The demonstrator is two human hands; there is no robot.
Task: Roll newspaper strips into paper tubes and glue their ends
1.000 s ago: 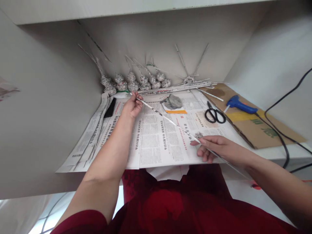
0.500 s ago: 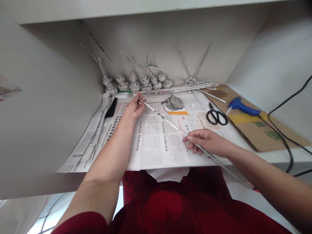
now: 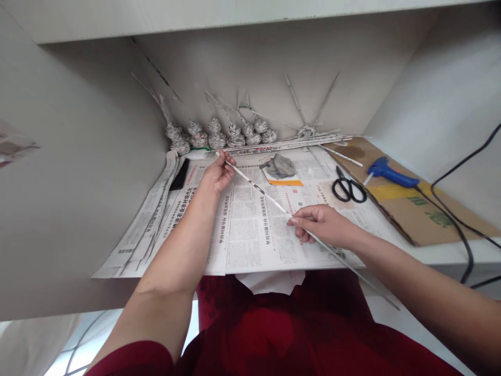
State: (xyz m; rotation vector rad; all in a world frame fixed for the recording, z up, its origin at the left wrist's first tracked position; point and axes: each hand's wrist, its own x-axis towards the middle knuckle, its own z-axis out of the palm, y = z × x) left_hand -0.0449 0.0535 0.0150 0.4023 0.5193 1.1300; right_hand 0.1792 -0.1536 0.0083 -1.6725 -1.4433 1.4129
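Evidently, you hold one thin rolled paper stick (image 3: 274,201) with both hands, slantwise over the newspaper (image 3: 242,245), to the left of the scissors (image 3: 349,187). Your left hand (image 3: 219,172), farther left of the scissors, pinches the stick near its far end between thumb and fingertips. Your right hand (image 3: 319,223), nearer to you than the scissors, grasps it between thumb and fingers; the rest of its length runs under your right wrist and out past the front edge.

The shelf compartment (image 3: 242,57) contains all the stock. Beyond the scissors, toward its back wall, you have a row of gourd-shaped woven paper pieces (image 3: 236,137), a small woven piece (image 3: 306,130) with two upright sticks, and a bundle of paper sticks (image 3: 274,145). Left of the scissors, a grey lump (image 3: 282,165) rests on an orange-edged card (image 3: 287,183); well farther left lie a flat black object (image 3: 179,175) and paper strips (image 3: 156,209). Right of the scissors, your cardboard sheet (image 3: 415,219) bears a blue glue gun (image 3: 393,172).
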